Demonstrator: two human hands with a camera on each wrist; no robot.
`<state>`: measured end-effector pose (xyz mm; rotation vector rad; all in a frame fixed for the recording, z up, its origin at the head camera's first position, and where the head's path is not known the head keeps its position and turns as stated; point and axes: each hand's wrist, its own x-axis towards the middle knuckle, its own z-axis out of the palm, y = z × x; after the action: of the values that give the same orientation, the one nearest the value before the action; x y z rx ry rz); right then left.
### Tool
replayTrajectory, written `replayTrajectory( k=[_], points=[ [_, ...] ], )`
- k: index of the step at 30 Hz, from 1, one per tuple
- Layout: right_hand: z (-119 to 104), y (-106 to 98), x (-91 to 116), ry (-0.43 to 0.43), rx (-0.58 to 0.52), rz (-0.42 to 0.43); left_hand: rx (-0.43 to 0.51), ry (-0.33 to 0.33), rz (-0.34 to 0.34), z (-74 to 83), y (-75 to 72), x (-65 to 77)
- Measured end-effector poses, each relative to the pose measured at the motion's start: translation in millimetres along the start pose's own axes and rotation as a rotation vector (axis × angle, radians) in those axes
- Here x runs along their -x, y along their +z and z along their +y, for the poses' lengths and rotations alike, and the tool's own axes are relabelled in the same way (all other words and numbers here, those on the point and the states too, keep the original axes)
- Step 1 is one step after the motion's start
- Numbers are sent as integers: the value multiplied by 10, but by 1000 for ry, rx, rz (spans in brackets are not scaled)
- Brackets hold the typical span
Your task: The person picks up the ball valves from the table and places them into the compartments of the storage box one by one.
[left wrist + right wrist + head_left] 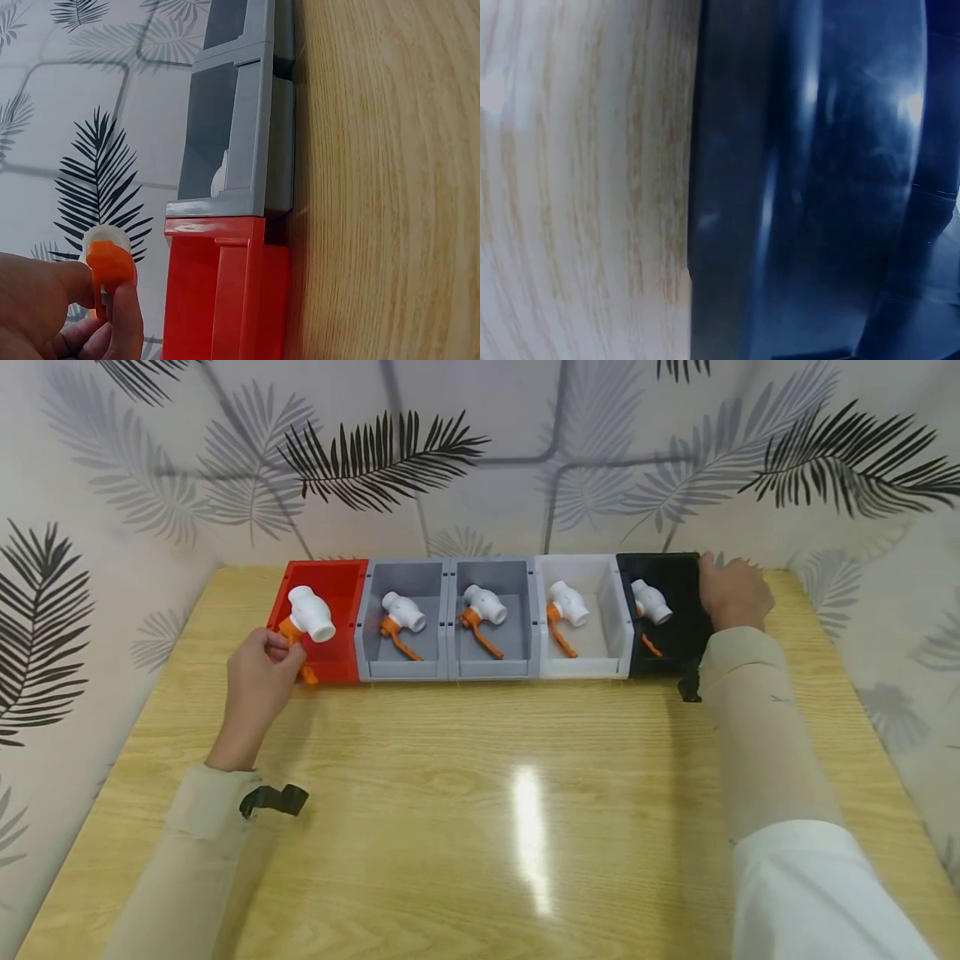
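Note:
My left hand (261,681) pinches a white ball valve (311,612) by its orange lever, holding it over the red bin (342,578). In the left wrist view the fingertips close on the orange lever (110,262), and the white body is mostly behind it. At the right end of the row, my right hand (735,592) grips the outer side wall of the black bin (686,647). Inside that bin lies another white ball valve (651,602). The right wrist view shows only the black bin's wall (832,187) up close; the fingers are out of sight there.
Two grey bins (405,671) (493,670) and a white bin (585,667) stand between the red and black ones, side by side. Each contains one white valve with an orange lever. The row sits on a wooden table (450,827), before a leaf-patterned backdrop (480,410).

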<state>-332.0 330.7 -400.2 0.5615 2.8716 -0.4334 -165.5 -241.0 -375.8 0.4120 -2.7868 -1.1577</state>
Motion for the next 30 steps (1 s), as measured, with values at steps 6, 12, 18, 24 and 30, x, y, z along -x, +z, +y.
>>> replayTrajectory(
  k=[6, 12, 18, 24, 30],
  points=[
    [0, 12, -4, 6, -3, -11, -10, -2, -8, -9, 8, -85],
    [-2, 6, -9, 8, -5, -21, -35, -9, 3, -6, 15, -164],
    [-2, 6, -15, 12, -9, -20, -30, 10, 0, 3, 56, -230],
    [-12, 18, -22, 12, -5, -18, -57, 36, 16, 4, 100, -298],
    [3, -2, -15, 9, -19, -9, -76, 18, 18, -10, 147, -385]
  ],
)
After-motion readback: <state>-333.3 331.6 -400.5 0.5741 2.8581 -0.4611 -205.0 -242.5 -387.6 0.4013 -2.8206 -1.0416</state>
